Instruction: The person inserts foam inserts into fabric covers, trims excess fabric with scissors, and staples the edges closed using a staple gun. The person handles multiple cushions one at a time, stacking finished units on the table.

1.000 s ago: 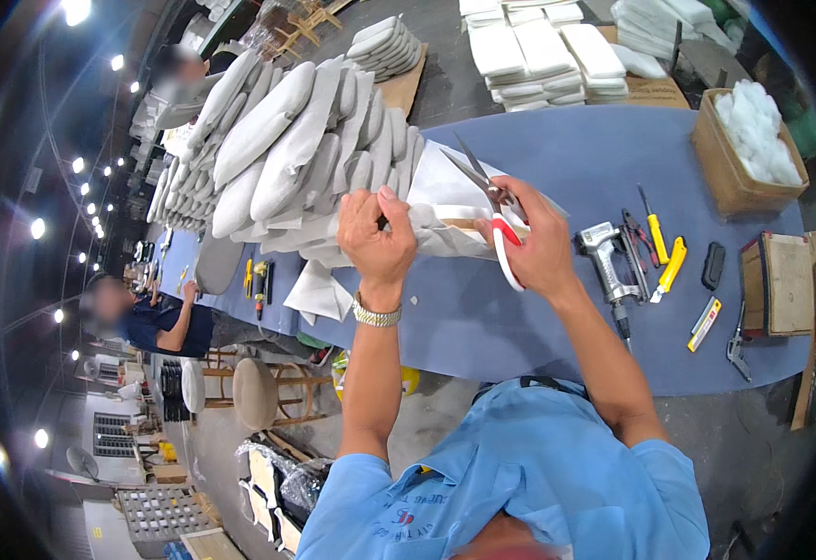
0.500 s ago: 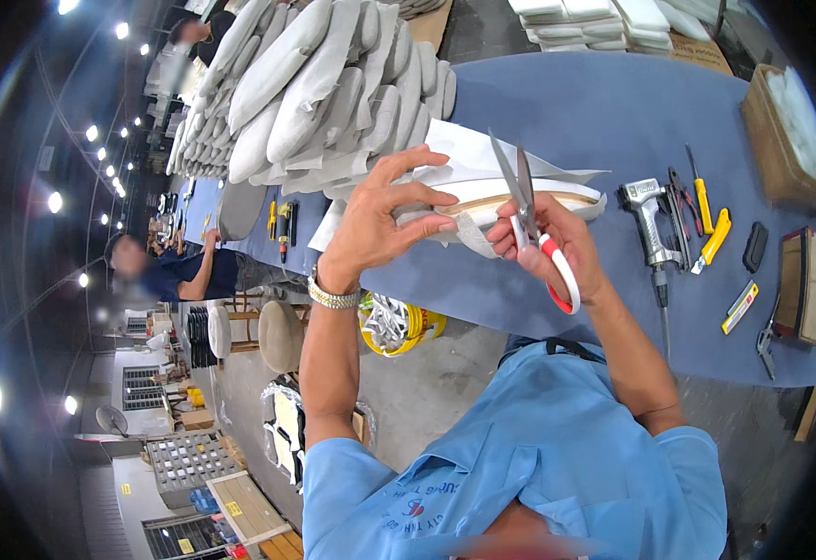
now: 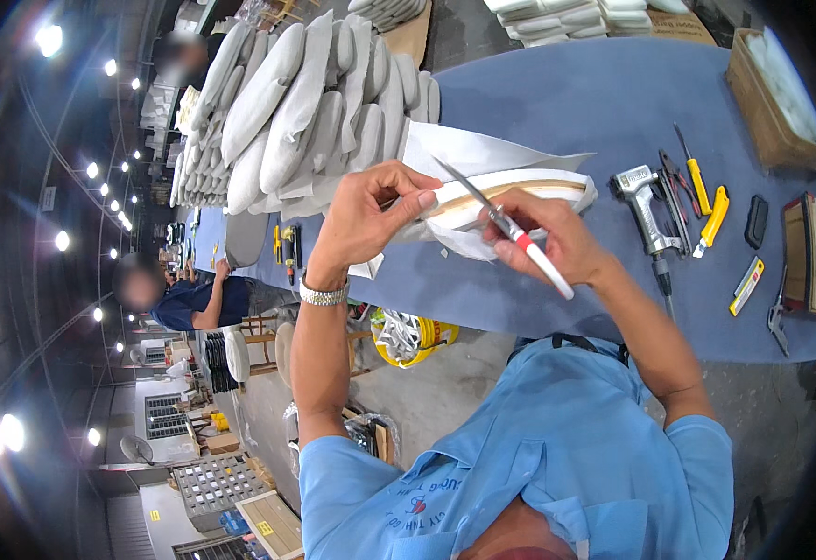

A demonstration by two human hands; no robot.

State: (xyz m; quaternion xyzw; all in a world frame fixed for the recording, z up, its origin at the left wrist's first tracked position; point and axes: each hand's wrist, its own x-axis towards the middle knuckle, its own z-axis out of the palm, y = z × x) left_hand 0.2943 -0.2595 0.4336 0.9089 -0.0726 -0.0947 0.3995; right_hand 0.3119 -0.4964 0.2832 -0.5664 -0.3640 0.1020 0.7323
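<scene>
A long, curved padded piece (image 3: 557, 177) lies on the table, covered in pale fabric with a tan strip along its opening. My left hand (image 3: 375, 219), a metal watch on its wrist, pinches at the piece's left end, thumb against fingers on the pale fabric (image 3: 459, 241). In my right hand (image 3: 557, 233) are scissors (image 3: 546, 266) with white and red handles. Their blades look closed and slant up to the left across the padded piece. The fingertips of my left hand partly hide the fabric edge. A loose white sheet (image 3: 483, 149) lies just behind.
Grey padded pieces (image 3: 277, 112) are heaped at the back left. On the blue table (image 3: 557, 93), to the right, lie an air stapler (image 3: 641, 205), a yellow cutter (image 3: 712, 222), a screwdriver (image 3: 693, 177) and pliers. A carton (image 3: 763, 121) stands behind them. Below is a yellow bucket (image 3: 427, 350) of scraps.
The scissors blades have come together and tipped leftward over the padded piece. My left hand's fingers, spread before, have closed to a pinch. The view has shifted slightly.
</scene>
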